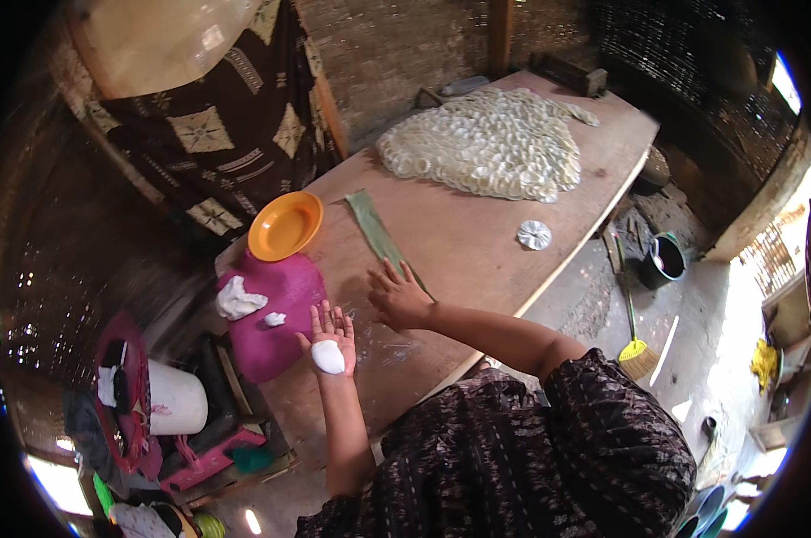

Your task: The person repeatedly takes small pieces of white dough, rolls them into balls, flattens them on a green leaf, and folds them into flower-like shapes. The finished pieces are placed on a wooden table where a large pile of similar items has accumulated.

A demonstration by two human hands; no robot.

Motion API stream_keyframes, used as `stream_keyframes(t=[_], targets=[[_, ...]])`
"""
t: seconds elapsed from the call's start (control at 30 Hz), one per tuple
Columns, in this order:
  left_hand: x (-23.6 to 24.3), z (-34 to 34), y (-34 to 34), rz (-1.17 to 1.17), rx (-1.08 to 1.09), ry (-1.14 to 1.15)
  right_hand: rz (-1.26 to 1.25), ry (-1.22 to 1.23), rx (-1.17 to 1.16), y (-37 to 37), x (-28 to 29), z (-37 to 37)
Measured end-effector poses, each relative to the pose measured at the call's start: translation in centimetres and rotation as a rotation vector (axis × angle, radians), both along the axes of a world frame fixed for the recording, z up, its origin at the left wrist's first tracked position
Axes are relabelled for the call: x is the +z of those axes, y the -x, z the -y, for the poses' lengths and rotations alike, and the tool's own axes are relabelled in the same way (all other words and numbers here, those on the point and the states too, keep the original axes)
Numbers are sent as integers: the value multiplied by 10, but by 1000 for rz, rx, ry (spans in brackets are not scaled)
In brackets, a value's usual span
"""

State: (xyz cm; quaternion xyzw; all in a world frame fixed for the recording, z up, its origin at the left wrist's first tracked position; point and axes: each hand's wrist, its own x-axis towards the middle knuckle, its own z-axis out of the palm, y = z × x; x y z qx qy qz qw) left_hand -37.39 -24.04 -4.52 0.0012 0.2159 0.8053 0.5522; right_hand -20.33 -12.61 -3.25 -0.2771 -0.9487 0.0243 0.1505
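My left hand (331, 341) open flat, palm up, white dough lump (327, 357) resting on it, just beside magenta cloth (275, 314); my right hand (398, 298) open, fingers spread, pressing green leaf strip (379, 235), grasping nothing, farther from cloth.

Wooden tabletop (477, 242) carries a big spread of pale round discs (486, 143), one lone disc (534, 235), a green leaf strip (376, 235), an orange plate (284, 225) and a magenta cloth (275, 314).

Dough lump (327, 356) on left hand (332, 339), leaf strip (380, 238) under right hand (399, 299).
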Motion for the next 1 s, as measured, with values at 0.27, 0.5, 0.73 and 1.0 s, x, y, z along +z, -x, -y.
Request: stream_keyframes(t=[0.27,0.5,0.73,1.0], targets=[[-29,-17,9,52,-65,-120,-980,1641,334,-5,104,-13],[-28,-58,-38,29,-276,-205,-452,1094,-73,4,65,10],[-17,-44,-69,-38,-37,135,-261,429,119,-20,80,22],[-4,-29,-115,-1892,-300,-182,-98,881,-110,-36,68,-81]])
